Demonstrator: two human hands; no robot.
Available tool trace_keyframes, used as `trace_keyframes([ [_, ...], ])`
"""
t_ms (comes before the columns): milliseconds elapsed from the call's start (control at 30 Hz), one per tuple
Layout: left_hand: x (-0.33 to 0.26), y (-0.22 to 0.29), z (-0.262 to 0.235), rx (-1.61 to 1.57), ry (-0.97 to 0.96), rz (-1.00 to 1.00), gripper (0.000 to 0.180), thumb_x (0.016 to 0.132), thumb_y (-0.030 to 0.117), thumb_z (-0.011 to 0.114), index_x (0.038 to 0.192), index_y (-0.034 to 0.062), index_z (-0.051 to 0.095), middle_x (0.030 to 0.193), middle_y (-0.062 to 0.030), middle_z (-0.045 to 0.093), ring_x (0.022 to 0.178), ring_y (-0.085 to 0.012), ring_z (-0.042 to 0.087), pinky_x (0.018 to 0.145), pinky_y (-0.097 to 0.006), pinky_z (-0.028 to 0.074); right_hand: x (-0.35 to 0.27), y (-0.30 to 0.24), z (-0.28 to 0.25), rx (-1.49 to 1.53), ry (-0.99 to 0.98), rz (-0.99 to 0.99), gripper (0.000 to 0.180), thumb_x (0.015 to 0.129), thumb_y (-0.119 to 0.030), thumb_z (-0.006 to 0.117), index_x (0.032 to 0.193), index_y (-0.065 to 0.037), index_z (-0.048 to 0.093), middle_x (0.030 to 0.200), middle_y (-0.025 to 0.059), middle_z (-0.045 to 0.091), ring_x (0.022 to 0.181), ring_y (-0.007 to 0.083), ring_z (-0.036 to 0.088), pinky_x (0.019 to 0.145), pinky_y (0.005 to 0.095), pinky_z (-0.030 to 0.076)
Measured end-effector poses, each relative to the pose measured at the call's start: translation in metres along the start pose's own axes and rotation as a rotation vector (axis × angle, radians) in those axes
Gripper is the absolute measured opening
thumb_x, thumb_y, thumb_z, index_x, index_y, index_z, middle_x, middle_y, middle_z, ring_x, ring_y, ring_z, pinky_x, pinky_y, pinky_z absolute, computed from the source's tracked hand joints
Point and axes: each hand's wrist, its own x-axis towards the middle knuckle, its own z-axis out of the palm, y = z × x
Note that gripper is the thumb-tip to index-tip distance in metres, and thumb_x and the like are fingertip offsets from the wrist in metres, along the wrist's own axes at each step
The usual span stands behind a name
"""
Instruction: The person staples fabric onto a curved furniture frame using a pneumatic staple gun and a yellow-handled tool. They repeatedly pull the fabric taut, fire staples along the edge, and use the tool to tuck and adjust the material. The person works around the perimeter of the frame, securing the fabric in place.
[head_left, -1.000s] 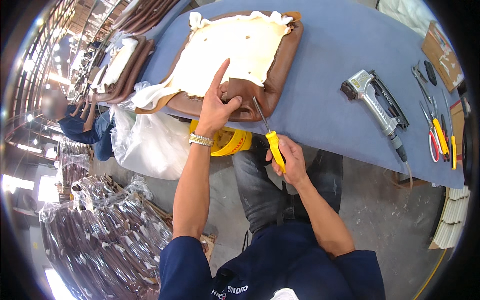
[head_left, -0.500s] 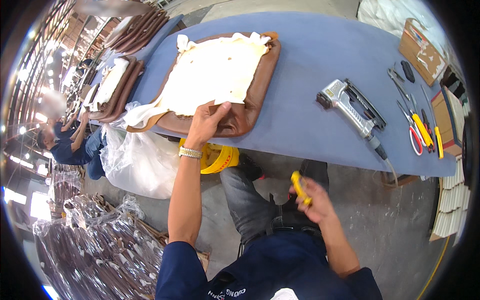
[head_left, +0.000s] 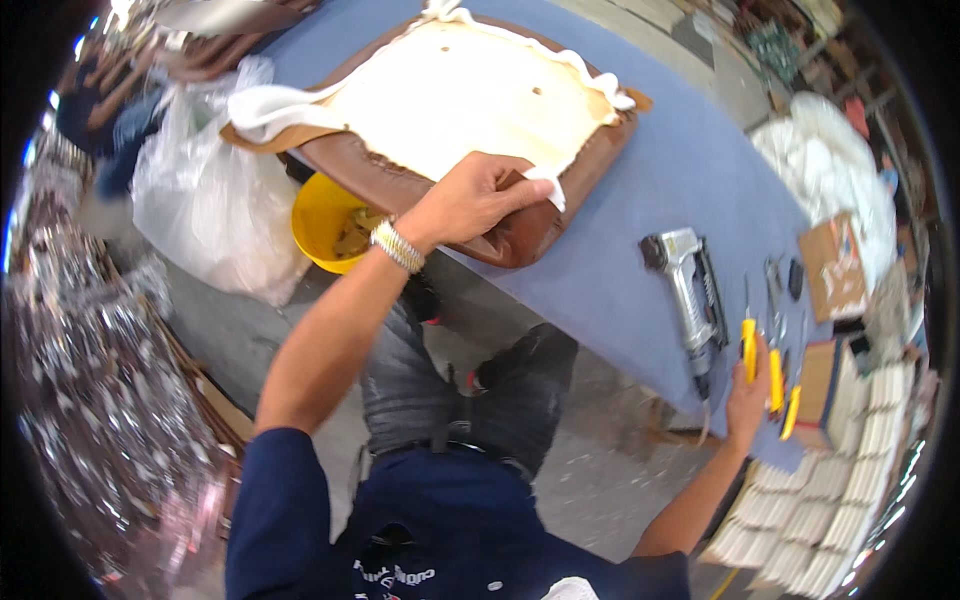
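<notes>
A padded brown leather seat cushion (head_left: 330, 158) lies on the blue table, its pale backing (head_left: 450, 110) facing up and white cloth bunched along the edges. My left hand (head_left: 485, 200) is closed on the near corner, thumb pressing the folded brown leather and a bit of white cloth. Over at the right end of the table, my right hand (head_left: 750, 395) is wrapped round a yellow-handled tool (head_left: 748, 350); its exact kind is unclear. Beside that hand lie more yellow-handled tools (head_left: 775, 380), partly overlapped in view. A metal staple gun (head_left: 685, 290) with an air hose rests between cushion and tools.
Below the table's near edge stands a yellow bucket (head_left: 320, 225) beside a clear plastic bag (head_left: 210, 190). Plastic-wrapped brown pieces (head_left: 110, 400) are piled at left. Cardboard boxes (head_left: 835, 265) and stacked white strips (head_left: 830, 480) border the right side. A blurred co-worker is at far left.
My right hand has moved from above my lap to the tools on the right, carrying the yellow tool. My left hand stays on the cushion corner. The view has swung right.
</notes>
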Motion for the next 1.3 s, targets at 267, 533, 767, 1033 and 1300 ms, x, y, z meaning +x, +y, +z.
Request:
trace_keyframes([
  [267, 0.003, -0.029, -0.038, 0.569, -0.164, 0.572, 0.039, 0.074, 0.032, 0.088, 0.086, 0.0003, 0.069, 0.084, -0.0125, 0.067, 0.088, -0.0315, 0.061, 0.081, -0.04, 0.049, 0.031, -0.071, 0.055, -0.089, -0.27, -0.031, 0.058, 0.089, -0.013, 0.073, 0.143, -0.001, 0.055, 0.132, 0.0198, 0.063, 0.129, 0.0399, 0.051, 0.11, 0.0463, 0.041],
  [533, -0.002, -0.047, -0.01, 0.423, 0.098, 0.495, 0.039, 0.076, 0.031, 0.086, 0.069, 0.0005, 0.063, 0.067, -0.0107, 0.059, 0.064, -0.0328, 0.059, 0.06, -0.042, 0.045, 0.052, -0.099, 0.089, -0.57, -0.228, -0.181, 0.063, 0.084, -0.016, 0.076, 0.141, 0.001, 0.055, 0.113, 0.0247, 0.066, 0.101, 0.0405, 0.063, 0.09, 0.0484, 0.05],
  [767, -0.002, -0.043, -0.015, 0.478, 0.088, 0.409, 0.035, 0.081, 0.035, 0.081, 0.074, 0.0031, 0.069, 0.074, -0.0133, 0.066, 0.073, -0.0352, 0.066, 0.067, -0.043, 0.051, 0.014, -0.161, 0.047, 0.003, -0.13, -0.043, 0.041, 0.092, -0.024, 0.074, 0.114, 0.009, 0.066, 0.087, 0.0117, 0.07, 0.071, 0.0191, 0.064, 0.068, 0.0336, 0.052],
  [1033, 0.0, -0.043, -0.026, 0.57, 0.071, 0.509, 0.029, 0.081, 0.034, 0.081, 0.082, 0.0056, 0.075, 0.081, -0.0103, 0.067, 0.08, -0.0321, 0.066, 0.074, -0.043, 0.054, -0.091, -0.237, 0.134, 0.629, -0.431, 0.037, 0.023, 0.099, 0.0, 0.061, 0.121, 0.01, 0.061, 0.082, 0.0097, 0.07, 0.07, 0.0149, 0.065, 0.067, 0.0305, 0.055],
  [1300, -0.004, -0.043, -0.018, 0.561, 0.12, 0.362, 0.029, 0.084, 0.034, 0.077, 0.081, 0.0053, 0.078, 0.077, -0.0103, 0.07, 0.077, -0.0326, 0.069, 0.07, -0.044, 0.054, -0.104, -0.239, 0.159, 0.658, -0.424, 0.099, 0.042, 0.098, 0.005, 0.06, 0.137, 0.008, 0.046, 0.114, 0.0147, 0.068, 0.069, 0.0119, 0.062, 0.059, 0.0278, 0.052],
])
